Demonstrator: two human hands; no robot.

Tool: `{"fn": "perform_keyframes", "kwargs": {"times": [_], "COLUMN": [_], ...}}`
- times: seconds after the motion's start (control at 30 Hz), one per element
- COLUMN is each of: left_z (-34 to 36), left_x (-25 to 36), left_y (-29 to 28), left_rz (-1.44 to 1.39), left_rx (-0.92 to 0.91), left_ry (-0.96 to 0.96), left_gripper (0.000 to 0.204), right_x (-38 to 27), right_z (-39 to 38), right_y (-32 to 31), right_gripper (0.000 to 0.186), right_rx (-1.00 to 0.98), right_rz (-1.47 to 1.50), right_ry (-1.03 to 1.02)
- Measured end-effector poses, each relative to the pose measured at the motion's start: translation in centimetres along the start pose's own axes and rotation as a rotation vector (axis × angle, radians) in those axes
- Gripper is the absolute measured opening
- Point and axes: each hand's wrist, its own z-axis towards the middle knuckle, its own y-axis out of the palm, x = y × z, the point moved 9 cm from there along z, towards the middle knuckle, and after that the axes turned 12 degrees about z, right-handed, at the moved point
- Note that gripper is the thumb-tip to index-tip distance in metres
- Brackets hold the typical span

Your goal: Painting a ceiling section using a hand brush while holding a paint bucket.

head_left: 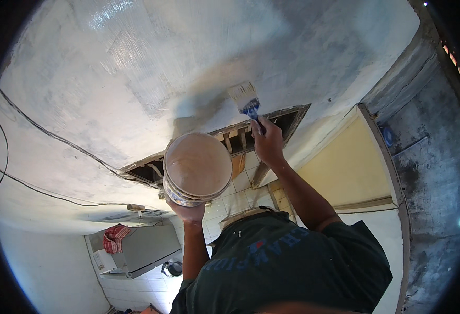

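A brush [244, 99], just above and right of the frame's centre, is held by its handle in the right hand [268, 140], whose fingers are curled closed around it; the bristles point toward the upper left, probably so that their broad edge can meet the pale wall [151, 78]. Whether they touch the wall cannot be told. Left of the brush and lower, near the centre, a bucket [198, 165] rests in the left hand [187, 210], which is closed against its lower side, with most of its fingers hidden. This hold from below likely bears the weight, and the mouth, turned toward the viewer, leaves the inside within easy reach of the brush. The brush has whitish, coated bristles and a blue-marked neck above a dark handle; the bucket is round, milky inside and smeared outside, its fill level unclear. Behind both lies a long framed opening [298, 118], slanting across the middle. Farther out, dark cables [57, 132] cross the left side, a red checked cloth [116, 238] drapes over a grey cabinet [154, 248] at lower left, and a yellow panel [345, 170] stands at right.
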Motion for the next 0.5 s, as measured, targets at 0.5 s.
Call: {"fn": "perform_keyframes", "kwargs": {"times": [0.5], "left_z": [-0.6], "left_x": [-4.1], "left_y": [1.2], "left_rz": [-0.615], "left_rx": [-0.144], "left_ry": [-0.393], "left_gripper": [0.08], "right_x": [-2.7], "right_z": [-1.3], "right_y": [0.0], "right_gripper": [0.025], "right_rx": [-0.139], "right_rz": [-0.038], "right_ry": [0.05]}}
